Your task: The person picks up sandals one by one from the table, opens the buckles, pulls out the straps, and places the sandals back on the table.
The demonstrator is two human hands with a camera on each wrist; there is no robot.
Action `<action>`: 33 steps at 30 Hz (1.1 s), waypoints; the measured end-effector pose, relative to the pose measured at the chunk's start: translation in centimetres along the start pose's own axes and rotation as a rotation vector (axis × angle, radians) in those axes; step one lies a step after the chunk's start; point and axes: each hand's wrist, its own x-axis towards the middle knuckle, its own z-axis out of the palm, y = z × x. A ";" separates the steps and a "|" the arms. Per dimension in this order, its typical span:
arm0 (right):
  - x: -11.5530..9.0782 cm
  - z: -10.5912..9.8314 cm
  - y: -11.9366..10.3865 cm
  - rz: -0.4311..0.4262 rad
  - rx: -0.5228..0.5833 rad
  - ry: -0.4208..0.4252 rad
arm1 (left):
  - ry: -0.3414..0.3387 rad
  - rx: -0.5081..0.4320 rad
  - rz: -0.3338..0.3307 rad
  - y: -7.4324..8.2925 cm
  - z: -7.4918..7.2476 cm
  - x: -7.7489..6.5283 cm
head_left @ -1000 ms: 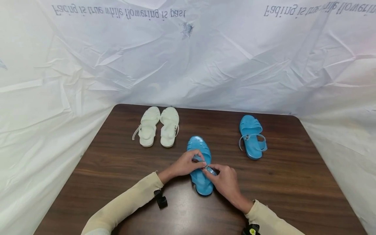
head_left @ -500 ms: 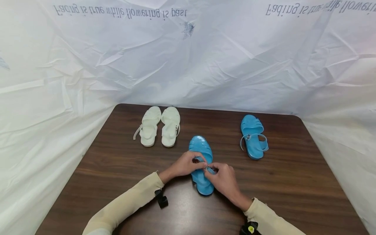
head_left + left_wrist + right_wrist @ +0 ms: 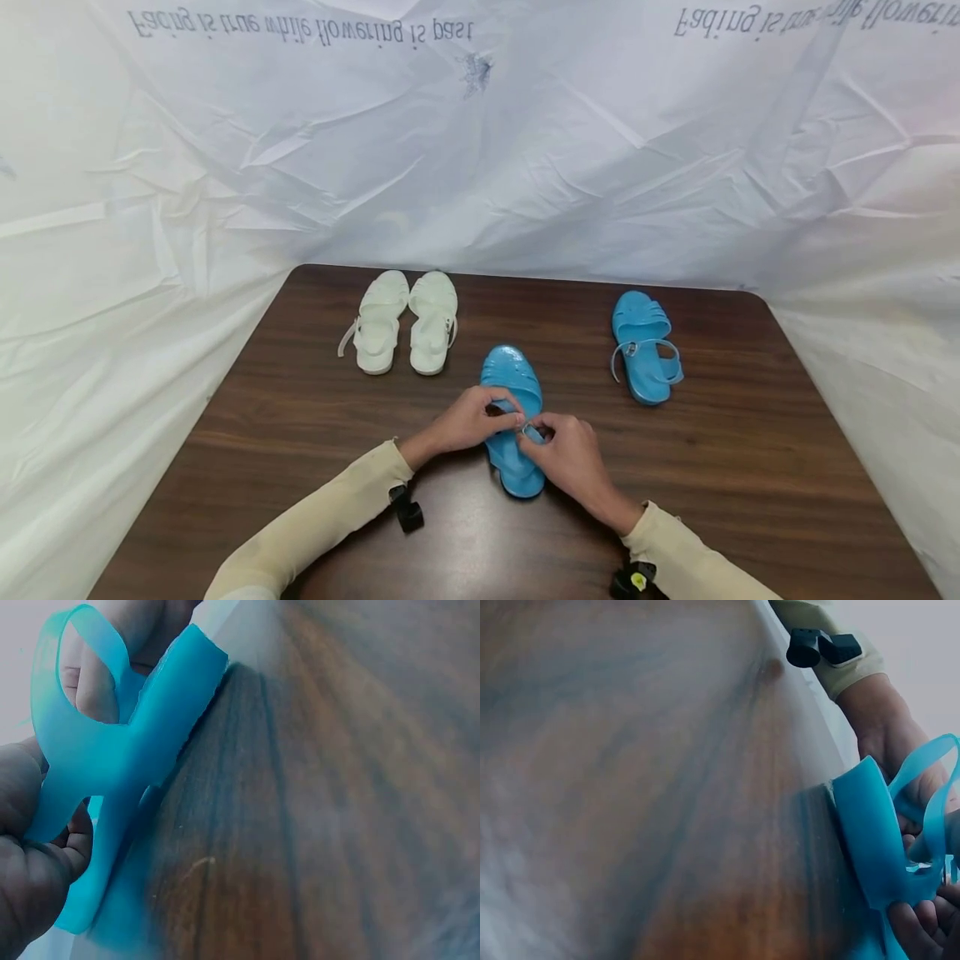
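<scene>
A blue sandal (image 3: 510, 375) lies sole down near the middle of the table, toe pointing away. Over its ankle opening my left hand (image 3: 472, 419) pinches the strap between thumb and index finger. From the right side my right hand (image 3: 570, 454) pinches the strap by its small metal buckle (image 3: 527, 428). The fingertips of both hands nearly meet there. In the left wrist view the sandal's heel and side (image 3: 112, 757) show, with the strap looping up. The right wrist view shows the heel (image 3: 870, 832) from the other side. Whether the strap runs through the buckle is hidden by fingers.
A second blue sandal (image 3: 641, 346) with a looped strap lies at the back right of the dark wooden table (image 3: 337, 433). Two white sandals (image 3: 378, 325) stand side by side at the back left. White sheeting (image 3: 480, 167) hangs behind and beside the table.
Both hands stay at the strap and buckle, with only small finger shifts. The sandals keep their places; the whole head view sways slightly.
</scene>
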 end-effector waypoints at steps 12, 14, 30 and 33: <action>-0.4 -0.1 0.4 0.013 0.061 0.046 | -0.018 -0.032 -0.067 0.4 0.5 0.2; -0.5 0.0 0.4 0.016 0.072 0.051 | -0.021 -0.033 -0.065 0.4 0.5 0.3; -1.0 -0.3 0.5 0.022 0.056 0.059 | 0.020 -0.044 -0.094 0.7 0.8 -0.2; -0.8 -0.3 0.4 0.022 0.063 0.057 | 0.047 -0.116 -0.114 0.5 1.1 -0.1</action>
